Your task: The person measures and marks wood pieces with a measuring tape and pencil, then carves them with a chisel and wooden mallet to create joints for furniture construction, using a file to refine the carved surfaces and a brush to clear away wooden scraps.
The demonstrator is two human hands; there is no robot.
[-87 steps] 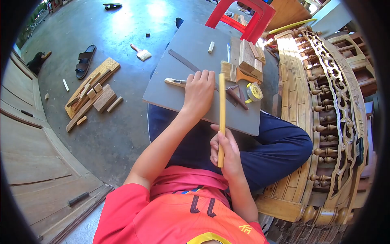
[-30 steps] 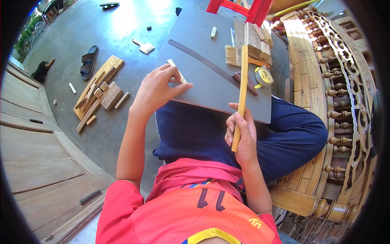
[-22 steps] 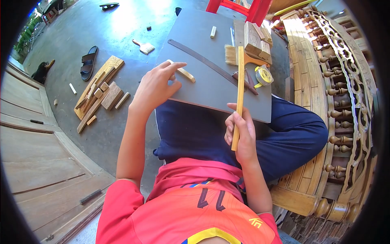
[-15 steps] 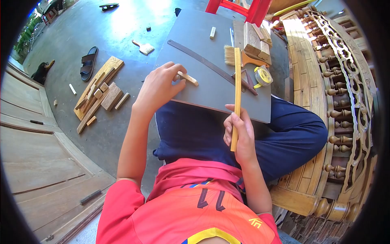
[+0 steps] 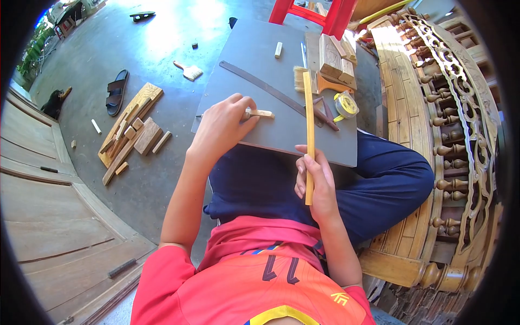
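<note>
My left hand (image 5: 225, 124) is over the grey board (image 5: 244, 49) on my lap. Its thumb and forefinger close on a short pale wooden handle (image 5: 263, 114) that points right. A darker part shows beside the fingertips; the rest of that tool is hidden under the hand. My right hand (image 5: 318, 181) grips the lower end of a long, slightly curved wooden strip (image 5: 310, 119), held upright in front of the board's near edge. Behind the strip lie a dark metal ruler (image 5: 265, 86), an orange-handled brush (image 5: 330, 85) and a yellow tape measure (image 5: 345, 105).
Wood blocks (image 5: 330, 57) and a small pale stick (image 5: 278, 50) rest on the board. On the floor are wood offcuts (image 5: 147, 135), a sandal (image 5: 116, 93) and another brush (image 5: 188, 71). A carved wooden bench (image 5: 403, 108) stands right, a red stool (image 5: 311, 16) beyond.
My left hand has shifted right and slightly down with the handle, which now lies more level. The strip in my right hand has moved slightly left. The view has shifted a little.
</note>
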